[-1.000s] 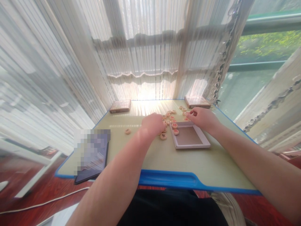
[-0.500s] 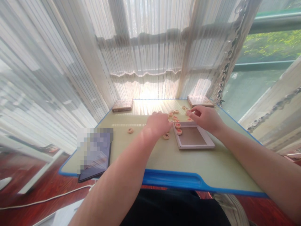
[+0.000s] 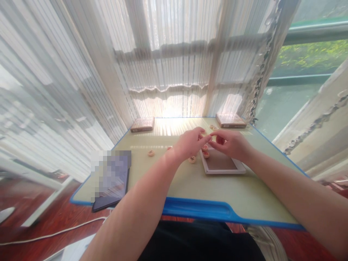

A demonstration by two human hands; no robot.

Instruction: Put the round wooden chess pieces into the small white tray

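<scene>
Hovering close together near a shallow box (image 3: 224, 172): left hand (image 3: 191, 143) and right hand (image 3: 231, 143), grip of each unclear

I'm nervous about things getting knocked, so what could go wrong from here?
The tablet appears to overhang the near edge of the table; a bump from the left forearm beside it might tip it off.
Two red-marked pieces sit at the left rim of the shallow box, close to the left hand, so a brush could dislodge them.
</scene>
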